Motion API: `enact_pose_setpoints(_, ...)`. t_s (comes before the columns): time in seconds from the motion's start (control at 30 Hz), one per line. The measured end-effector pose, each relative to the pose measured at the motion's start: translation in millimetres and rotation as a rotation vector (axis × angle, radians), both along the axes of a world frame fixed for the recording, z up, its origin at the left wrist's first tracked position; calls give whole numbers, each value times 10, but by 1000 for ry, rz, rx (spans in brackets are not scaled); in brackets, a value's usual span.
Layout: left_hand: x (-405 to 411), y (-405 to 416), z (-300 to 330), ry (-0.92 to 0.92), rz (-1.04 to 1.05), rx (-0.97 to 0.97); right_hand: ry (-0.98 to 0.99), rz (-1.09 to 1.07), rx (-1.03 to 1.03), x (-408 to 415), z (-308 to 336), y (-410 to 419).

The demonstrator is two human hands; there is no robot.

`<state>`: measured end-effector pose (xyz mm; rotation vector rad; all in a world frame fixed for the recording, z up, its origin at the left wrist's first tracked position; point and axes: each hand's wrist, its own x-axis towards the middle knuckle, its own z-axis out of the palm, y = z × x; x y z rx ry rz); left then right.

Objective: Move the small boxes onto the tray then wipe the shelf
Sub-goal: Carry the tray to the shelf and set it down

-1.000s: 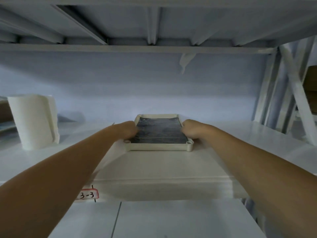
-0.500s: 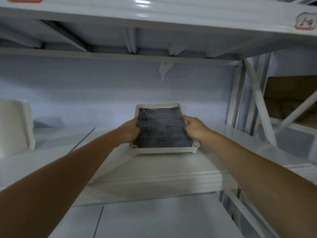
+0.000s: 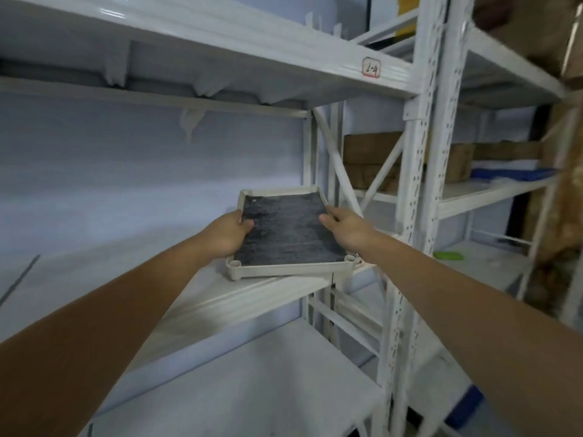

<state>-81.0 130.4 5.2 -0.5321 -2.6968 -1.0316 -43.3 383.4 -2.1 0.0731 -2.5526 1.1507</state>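
A white-rimmed tray (image 3: 284, 271) with a dark grey mat inside is held tilted above the right end of the white shelf (image 3: 176, 279). My left hand (image 3: 228, 230) grips its left rim, thumb on the mat. My right hand (image 3: 345, 227) holds the right rim, fingers along the edge. The tray is bare; no small boxes are in view.
A white upright post (image 3: 413, 216) stands just right of the tray, with a diagonal brace behind it. Cardboard boxes (image 3: 369, 165) sit on the neighbouring rack. A green object (image 3: 448, 255) lies on that rack's lower shelf. Another shelf (image 3: 246, 373) runs below.
The tray has been lifted off the shelf and carried right toward the rack's post, both hands still on its rims. My view swung right; the white roll at left left the frame.
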Motion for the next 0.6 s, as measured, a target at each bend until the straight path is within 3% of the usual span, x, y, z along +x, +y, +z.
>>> enact_pose_setpoints(0.33, 595, 713, -140, 4, -305, 50, -44, -327, -100, 1377, -220, 553)
enact_pose_setpoints(0.6, 1347, 1930, -139, -75, -494, 98, -53, -527, -107, 2678, -214, 1448)
